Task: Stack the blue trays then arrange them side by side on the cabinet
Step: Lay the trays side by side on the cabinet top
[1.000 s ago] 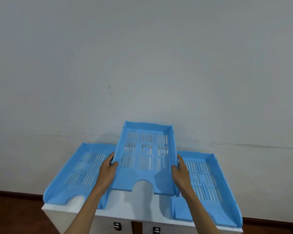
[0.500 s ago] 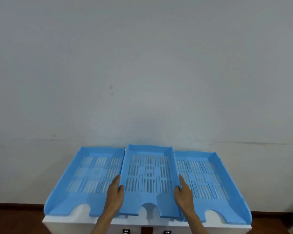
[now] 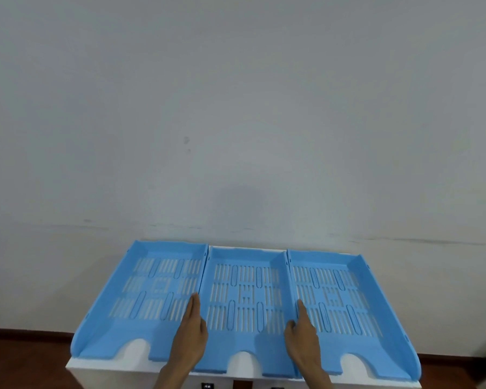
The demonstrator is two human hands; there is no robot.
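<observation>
Three light blue slotted trays lie flat side by side on the white cabinet: a left tray, a middle tray and a right tray, their side walls touching. My left hand rests along the middle tray's left wall, fingers pointing away from me. My right hand lies along its right wall, thumb hooked over the edge. Both hands still grip the middle tray by its sides.
A plain grey wall rises directly behind the cabinet. Dark brown floor shows on both sides below. Small black fittings sit on the cabinet front under the trays.
The middle tray, held tilted up above the cabinet a second ago, has come down flat between the other two. My hands came down with it and stay on its side walls.
</observation>
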